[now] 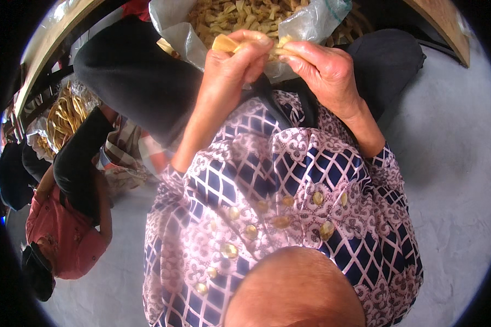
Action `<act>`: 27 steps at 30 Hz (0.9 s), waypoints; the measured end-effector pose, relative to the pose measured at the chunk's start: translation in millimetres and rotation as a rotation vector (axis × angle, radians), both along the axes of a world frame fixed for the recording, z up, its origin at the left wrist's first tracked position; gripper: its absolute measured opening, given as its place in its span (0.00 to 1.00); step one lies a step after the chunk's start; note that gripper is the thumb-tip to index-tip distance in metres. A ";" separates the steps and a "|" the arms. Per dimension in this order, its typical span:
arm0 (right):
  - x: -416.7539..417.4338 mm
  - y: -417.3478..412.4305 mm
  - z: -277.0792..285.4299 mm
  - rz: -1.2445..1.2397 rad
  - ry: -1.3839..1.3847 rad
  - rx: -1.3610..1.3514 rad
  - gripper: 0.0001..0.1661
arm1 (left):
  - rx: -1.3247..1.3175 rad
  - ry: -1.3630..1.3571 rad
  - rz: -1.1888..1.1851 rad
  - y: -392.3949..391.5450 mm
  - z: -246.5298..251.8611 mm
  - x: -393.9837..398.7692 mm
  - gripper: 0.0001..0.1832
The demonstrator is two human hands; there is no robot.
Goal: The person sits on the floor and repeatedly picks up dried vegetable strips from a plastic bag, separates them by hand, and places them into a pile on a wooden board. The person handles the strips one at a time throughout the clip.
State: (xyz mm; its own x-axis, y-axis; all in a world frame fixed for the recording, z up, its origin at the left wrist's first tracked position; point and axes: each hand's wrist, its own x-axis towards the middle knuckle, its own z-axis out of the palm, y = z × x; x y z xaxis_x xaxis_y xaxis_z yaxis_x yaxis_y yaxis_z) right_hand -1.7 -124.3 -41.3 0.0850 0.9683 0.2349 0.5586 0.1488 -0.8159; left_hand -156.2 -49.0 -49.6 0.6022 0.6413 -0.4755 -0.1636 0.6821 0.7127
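Note:
Both my hands meet over an open translucent plastic sack (174, 43) that holds many short yellowish-brown dried pieces (239, 18). A yellowish, flexible strip (225, 44) is pinched in my left hand (243, 55), its wider end sticking out to the left. My right hand (325, 67) pinches pale yellow material (284, 44) between thumb and forefinger, close against the left fingertips. Whether both hands grip one and the same strip is not clear. My fingers hide part of it.
At the left a co-worker in a red top (73, 241) sits by a bundle of long yellowish strips (67, 116) and a plastic bag of pieces (41, 145). A curved wooden edge (442, 26) is at the upper right. Checked cloth (125, 149) lies beside my left leg.

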 end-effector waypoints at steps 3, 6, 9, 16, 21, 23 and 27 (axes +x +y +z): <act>-0.6 -19.0 4.4 -0.018 0.130 -0.246 0.08 | -0.010 0.128 0.036 -12.9 -1.2 -6.5 0.09; -2.7 -34.4 8.1 -0.054 0.193 -0.320 0.07 | -0.051 0.127 0.007 -18.1 -0.8 -7.5 0.09; 4.2 -32.6 11.4 -0.059 0.284 -0.469 0.07 | 0.030 0.238 -0.057 -11.3 3.7 -4.0 0.08; 38.9 33.4 37.9 0.079 0.174 -0.265 0.06 | 0.330 0.122 0.043 48.5 32.1 18.4 0.07; 48.3 61.5 67.0 0.174 0.545 -0.470 0.13 | 0.370 0.008 -0.035 84.2 50.7 22.7 0.14; 53.9 71.1 59.6 0.256 0.633 -0.486 0.15 | 0.343 0.002 -0.018 86.7 53.3 25.9 0.15; 45.1 64.0 49.9 0.166 0.484 -0.410 0.20 | 0.507 0.150 -0.194 89.7 45.3 24.8 0.16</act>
